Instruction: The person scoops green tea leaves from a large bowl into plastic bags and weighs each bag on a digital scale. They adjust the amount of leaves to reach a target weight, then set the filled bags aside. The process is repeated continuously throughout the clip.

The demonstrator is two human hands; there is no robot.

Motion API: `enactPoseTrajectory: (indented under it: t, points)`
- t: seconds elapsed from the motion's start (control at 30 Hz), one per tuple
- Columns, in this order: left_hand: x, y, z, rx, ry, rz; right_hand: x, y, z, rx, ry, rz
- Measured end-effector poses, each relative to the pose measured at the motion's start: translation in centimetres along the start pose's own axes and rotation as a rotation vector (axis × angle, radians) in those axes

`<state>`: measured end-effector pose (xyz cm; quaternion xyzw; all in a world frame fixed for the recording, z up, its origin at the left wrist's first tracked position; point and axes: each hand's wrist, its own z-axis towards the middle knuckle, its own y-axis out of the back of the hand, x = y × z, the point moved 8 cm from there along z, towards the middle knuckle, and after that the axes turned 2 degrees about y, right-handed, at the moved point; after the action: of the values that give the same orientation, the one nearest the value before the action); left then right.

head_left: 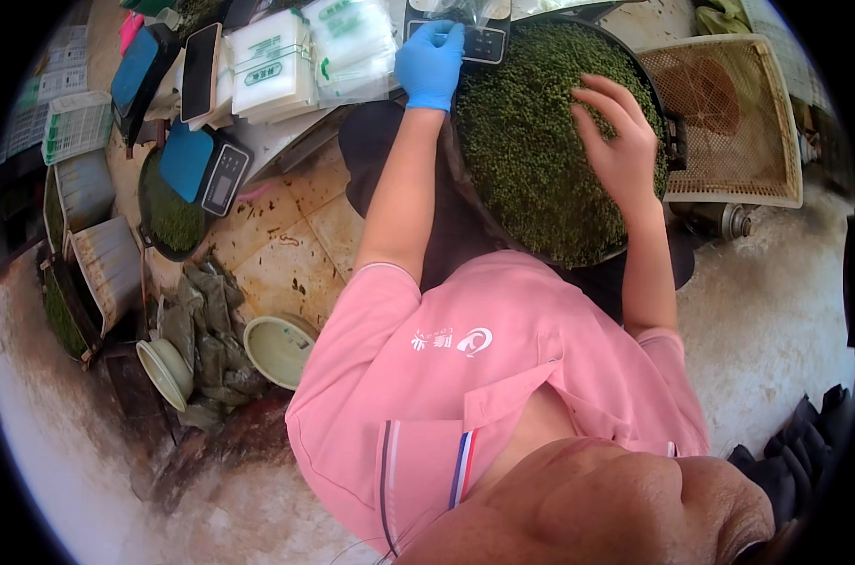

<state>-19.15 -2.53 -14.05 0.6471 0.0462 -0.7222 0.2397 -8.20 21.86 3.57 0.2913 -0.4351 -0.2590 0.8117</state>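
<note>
My left hand, in a blue glove, pinches the edge of a clear plastic bag. The bag rests over a digital scale and is partly cut off by the top of the picture. A large round dark tray beside the scale is heaped with small green berries that look like peppercorns. Above the right part of this heap hovers my right hand, bare, its fingers apart and nothing visible in them.
Stacks of printed plastic bags and a phone lie left of my gloved hand. A second scale stands below them. To the right is a beige plastic basket. Pale basins sit on the floor at left.
</note>
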Motion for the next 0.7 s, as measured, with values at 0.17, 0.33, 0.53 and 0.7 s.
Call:
enactPoseTrajectory:
  t: [0.17, 0.33, 0.53, 0.7]
  points:
    - [-5.6, 1.6, -1.4, -0.199, -0.434, 0.352, 2.2, -4.9, 4.7, -0.018, 0.336, -0.274]
    - [-4.9, -0.5, 0.3, -0.115, -0.357, 0.786, 1.5, -11.4, 7.6, 0.075, 0.369, -0.395]
    - [-3.8, -0.1, 1.1, -0.104, -0.348, 0.620, -0.3, -15.3, 9.6, -0.031, 0.371, -0.465]
    - [-3.5, 1.0, 1.3, -0.076, -0.286, 0.447, 0.7, -14.3, 10.0, -0.080, 0.378, -0.343]
